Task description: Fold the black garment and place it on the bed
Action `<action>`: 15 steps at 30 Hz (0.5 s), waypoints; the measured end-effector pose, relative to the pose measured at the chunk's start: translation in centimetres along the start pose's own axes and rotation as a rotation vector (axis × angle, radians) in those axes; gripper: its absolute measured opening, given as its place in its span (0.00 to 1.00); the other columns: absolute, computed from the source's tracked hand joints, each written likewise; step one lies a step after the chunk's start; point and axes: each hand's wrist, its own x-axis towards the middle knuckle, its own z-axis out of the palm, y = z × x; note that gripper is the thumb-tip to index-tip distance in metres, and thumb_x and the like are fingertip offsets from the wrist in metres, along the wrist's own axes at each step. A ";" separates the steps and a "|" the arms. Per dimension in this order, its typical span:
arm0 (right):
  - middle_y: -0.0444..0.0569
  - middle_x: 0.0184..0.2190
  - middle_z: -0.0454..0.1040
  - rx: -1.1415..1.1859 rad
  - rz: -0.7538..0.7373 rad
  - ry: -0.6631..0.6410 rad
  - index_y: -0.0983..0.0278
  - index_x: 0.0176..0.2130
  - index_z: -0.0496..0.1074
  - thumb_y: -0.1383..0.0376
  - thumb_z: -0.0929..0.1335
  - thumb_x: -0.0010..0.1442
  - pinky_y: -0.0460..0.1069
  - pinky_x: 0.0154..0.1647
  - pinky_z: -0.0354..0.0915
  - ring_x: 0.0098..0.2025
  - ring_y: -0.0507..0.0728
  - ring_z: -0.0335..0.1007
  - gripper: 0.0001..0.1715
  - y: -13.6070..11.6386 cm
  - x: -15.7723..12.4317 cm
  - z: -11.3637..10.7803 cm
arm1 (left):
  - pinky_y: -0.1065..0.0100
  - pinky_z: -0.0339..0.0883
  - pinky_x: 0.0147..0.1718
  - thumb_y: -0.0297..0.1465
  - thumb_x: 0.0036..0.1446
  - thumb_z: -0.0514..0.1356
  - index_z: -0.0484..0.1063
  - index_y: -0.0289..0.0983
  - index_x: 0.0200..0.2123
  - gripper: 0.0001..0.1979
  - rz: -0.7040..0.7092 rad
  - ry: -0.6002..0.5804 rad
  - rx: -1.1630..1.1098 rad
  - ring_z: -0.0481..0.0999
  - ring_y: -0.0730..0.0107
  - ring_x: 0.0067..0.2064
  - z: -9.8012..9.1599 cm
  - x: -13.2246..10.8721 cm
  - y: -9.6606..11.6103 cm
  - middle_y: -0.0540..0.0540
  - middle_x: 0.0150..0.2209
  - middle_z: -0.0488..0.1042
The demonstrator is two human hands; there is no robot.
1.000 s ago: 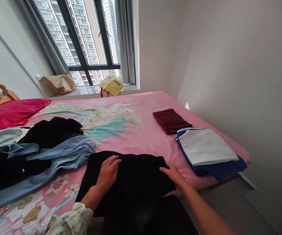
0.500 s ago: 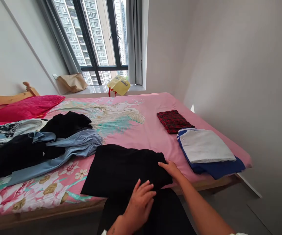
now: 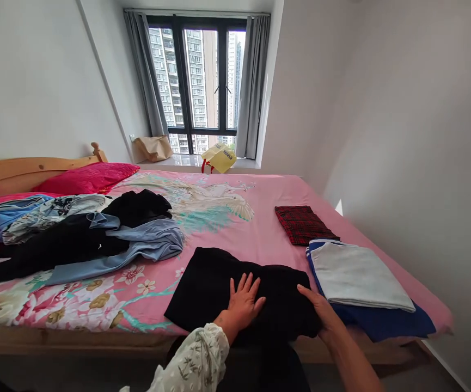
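Observation:
A folded black garment [image 3: 214, 283] lies at the near edge of the bed; its exact kind does not show. My left hand [image 3: 245, 302] rests flat on the middle of it, fingers spread. At its right end, my right hand [image 3: 320, 311] grips the edge with the thumb on top and the other fingers hidden underneath. Just right of that hand are a folded white garment [image 3: 360, 275] and a blue one [image 3: 398, 321] with white stripes beneath it. Behind them lies a folded red and black plaid cloth [image 3: 304, 224].
Loose clothes lie in a heap on the left, among them a light blue garment [image 3: 153, 239] and black ones [image 3: 67, 242]. A magenta pillow [image 3: 92, 177] is by the wooden headboard [image 3: 35, 169]. A brown paper bag [image 3: 153, 148] and a yellow bag [image 3: 221, 158] sit by the window.
My left hand has gone from hovering near the garment's front edge to lying flat on its middle. The right hand keeps its hold on the right end. My view has tilted upward.

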 end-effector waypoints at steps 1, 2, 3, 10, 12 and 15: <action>0.54 0.38 0.79 0.030 0.000 0.015 0.66 0.49 0.71 0.58 0.75 0.46 0.54 0.44 0.72 0.41 0.63 0.77 0.31 -0.8 -0.7 -0.4 | 0.37 0.32 0.64 0.47 0.63 0.47 0.52 0.45 0.66 0.31 0.025 0.003 -0.043 0.44 0.55 0.70 0.8 0.5 1.1 0.45 0.68 0.49; 0.53 0.38 0.79 0.035 -0.013 0.028 0.65 0.49 0.70 0.58 0.75 0.45 0.54 0.44 0.73 0.41 0.63 0.77 0.32 -1.4 -1.3 -0.6 | 0.37 0.31 0.64 0.47 0.63 0.47 0.52 0.44 0.66 0.30 0.043 0.014 -0.091 0.44 0.54 0.70 1.5 1.0 2.1 0.44 0.68 0.50; 0.53 0.39 0.79 0.026 -0.028 0.037 0.65 0.50 0.70 0.59 0.76 0.45 0.54 0.44 0.73 0.42 0.63 0.77 0.33 -2.0 -1.9 -0.7 | 0.37 0.31 0.64 0.46 0.63 0.48 0.54 0.44 0.65 0.29 0.053 0.030 -0.137 0.45 0.54 0.69 2.0 1.5 3.0 0.44 0.68 0.52; 0.53 0.40 0.77 -0.176 -0.147 0.040 0.65 0.52 0.66 0.56 0.75 0.45 0.53 0.41 0.72 0.40 0.62 0.76 0.37 -1.2 -1.7 4.2 | 0.47 0.50 0.64 0.28 0.64 0.47 0.60 0.38 0.62 0.24 -0.009 0.379 -0.428 0.55 0.60 0.67 3.1 -4.0 3.4 0.40 0.65 0.60; 0.53 0.38 0.77 -0.285 -0.187 0.069 0.66 0.51 0.66 0.55 0.74 0.45 0.53 0.40 0.72 0.39 0.61 0.76 0.37 0.3 -0.2 7.0 | 0.52 0.60 0.61 0.31 0.64 0.48 0.65 0.40 0.58 0.21 0.008 0.546 -0.568 0.62 0.60 0.64 3.8 -8.5 1.5 0.40 0.62 0.65; 0.53 0.42 0.76 -0.463 -0.265 0.113 0.64 0.54 0.64 0.57 0.74 0.43 0.52 0.45 0.70 0.44 0.61 0.74 0.40 2.8 2.4 12.2 | 0.59 0.69 0.53 0.43 0.62 0.52 0.76 0.42 0.47 0.18 -0.063 0.624 -0.628 0.74 0.60 0.54 5.1 -15.2 -1.8 0.40 0.50 0.76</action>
